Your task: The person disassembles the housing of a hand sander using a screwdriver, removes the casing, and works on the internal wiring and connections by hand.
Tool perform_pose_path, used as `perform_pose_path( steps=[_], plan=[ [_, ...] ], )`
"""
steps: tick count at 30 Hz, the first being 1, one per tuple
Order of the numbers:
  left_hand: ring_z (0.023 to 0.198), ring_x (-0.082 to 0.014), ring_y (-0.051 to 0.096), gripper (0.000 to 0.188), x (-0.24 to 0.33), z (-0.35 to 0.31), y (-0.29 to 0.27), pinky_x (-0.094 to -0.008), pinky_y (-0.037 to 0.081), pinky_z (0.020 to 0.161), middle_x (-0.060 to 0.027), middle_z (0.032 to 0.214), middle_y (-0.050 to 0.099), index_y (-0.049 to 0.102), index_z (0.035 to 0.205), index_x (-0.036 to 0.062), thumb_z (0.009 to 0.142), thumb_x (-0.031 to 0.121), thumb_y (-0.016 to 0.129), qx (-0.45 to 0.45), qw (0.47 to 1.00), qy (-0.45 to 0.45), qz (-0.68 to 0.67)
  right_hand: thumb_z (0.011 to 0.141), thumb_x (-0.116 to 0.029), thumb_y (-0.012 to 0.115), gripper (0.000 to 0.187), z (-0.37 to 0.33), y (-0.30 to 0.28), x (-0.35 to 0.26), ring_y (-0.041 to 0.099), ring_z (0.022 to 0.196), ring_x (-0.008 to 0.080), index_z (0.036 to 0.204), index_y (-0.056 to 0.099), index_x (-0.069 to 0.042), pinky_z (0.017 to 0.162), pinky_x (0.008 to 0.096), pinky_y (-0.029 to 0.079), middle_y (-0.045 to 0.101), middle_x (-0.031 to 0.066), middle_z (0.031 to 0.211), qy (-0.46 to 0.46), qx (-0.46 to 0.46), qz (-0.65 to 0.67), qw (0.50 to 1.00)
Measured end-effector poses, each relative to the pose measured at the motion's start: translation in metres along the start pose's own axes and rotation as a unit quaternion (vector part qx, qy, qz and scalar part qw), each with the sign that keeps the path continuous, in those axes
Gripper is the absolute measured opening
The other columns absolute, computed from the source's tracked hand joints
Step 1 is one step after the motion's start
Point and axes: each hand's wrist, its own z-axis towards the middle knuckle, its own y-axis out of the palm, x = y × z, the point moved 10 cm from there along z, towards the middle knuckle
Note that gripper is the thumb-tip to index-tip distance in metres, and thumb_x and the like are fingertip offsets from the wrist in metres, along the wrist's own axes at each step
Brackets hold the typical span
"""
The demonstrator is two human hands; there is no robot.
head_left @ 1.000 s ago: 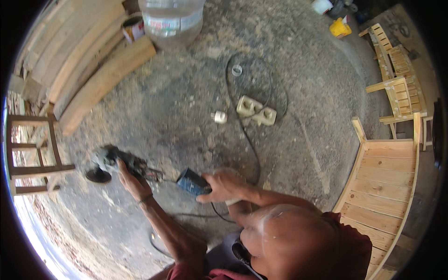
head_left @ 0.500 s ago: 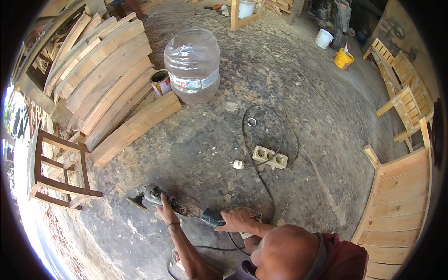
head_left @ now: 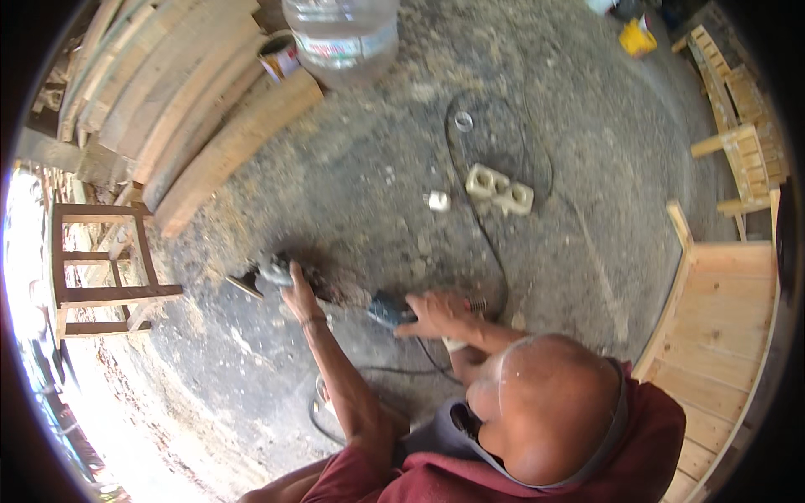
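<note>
- Currently, my left hand (head_left: 300, 302) grips the grey head of a grinder (head_left: 275, 270), the fingers partly closed over it; how far they wrap underneath, I cannot tell.
- My right hand (head_left: 436, 314) has hold of the grinder's blue rear body (head_left: 386, 310), thumb and fingers bent around its end.
- Between my hands the middle of the tool is blurred, so I cannot tell whether the grey and blue parts are joined.
- The tool is in front of me above the stained floor (head_left: 377, 159), its disc (head_left: 245, 284) tilted and facing left.
- Farther ahead, a pale power strip (head_left: 501, 191) lies with a white plug (head_left: 438, 201) near its left end and a small ring (head_left: 464, 121) beyond it.
- To my left are a dark wooden frame (head_left: 109, 295) and stacked planks (head_left: 235, 159); past these, a paint can (head_left: 279, 59) is beside a big clear bottle (head_left: 345, 71).
- On my right is a slatted wooden seat (head_left: 728, 327), with a yellow bucket (head_left: 637, 39) well beyond.
</note>
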Motion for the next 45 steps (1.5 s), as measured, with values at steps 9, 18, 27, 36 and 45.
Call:
perform_pose_path(
  steps=[9,18,27,36,45],
  plan=[
    [0.086,-0.0383,0.069,0.098,0.007,0.026,-0.019,-0.0474,0.052,0.081,-0.0304,0.091,0.071,0.070,0.099,-0.0175,0.083,0.078,0.060,0.008,0.966,0.055,0.252,0.085,-0.071,0.065,0.078,0.003,-0.022,0.014,0.072,0.095,0.0377,0.120,0.064,-0.001,0.079,0.0468,0.058,0.072,0.0208,0.103,-0.015,0.097,0.101,0.990],
    [0.069,-0.0313,0.069,0.098,0.019,0.015,-0.015,-0.0448,0.053,0.066,-0.0233,0.071,0.069,0.070,0.084,-0.0157,0.084,0.081,0.055,-0.063,0.953,0.035,0.295,0.096,-0.027,0.063,0.041,0.007,-0.047,0.080,0.066,0.100,0.0440,0.124,0.059,0.003,0.083,0.0489,0.056,0.065,0.0242,0.112,0.043,0.232,0.136,0.962],
    [0.063,-0.0250,0.071,0.091,0.015,0.007,-0.011,-0.0380,0.054,0.059,-0.0190,0.066,0.070,0.071,0.082,-0.0110,0.092,0.077,0.048,-0.112,0.936,0.002,0.335,0.094,-0.016,0.065,0.027,-0.002,-0.060,0.108,0.064,0.097,0.0411,0.115,0.063,-0.001,0.081,0.0470,0.054,0.064,0.0187,0.104,0.048,0.280,0.077,0.956],
    [0.069,-0.0246,0.071,0.045,0.080,-0.001,-0.017,-0.0369,0.054,0.067,-0.0139,0.071,0.072,0.076,0.086,0.0005,0.094,0.042,0.061,-0.185,0.850,0.219,0.442,0.091,-0.017,0.069,0.018,0.027,-0.095,0.071,0.069,0.088,0.0352,0.103,0.072,-0.004,0.077,0.0433,0.054,0.071,0.0164,0.098,0.022,0.259,0.056,0.964],
    [0.077,-0.0280,0.073,0.032,0.044,-0.039,-0.033,-0.0389,0.056,0.076,-0.0129,0.077,0.075,0.079,0.087,0.0047,0.090,0.033,0.065,-0.250,0.896,0.016,0.367,0.092,-0.017,0.071,0.017,0.087,-0.102,-0.016,0.070,0.070,0.0238,0.098,0.074,-0.002,0.064,0.0357,0.053,0.073,0.0145,0.091,-0.105,0.173,0.151,0.968]
  ],
)
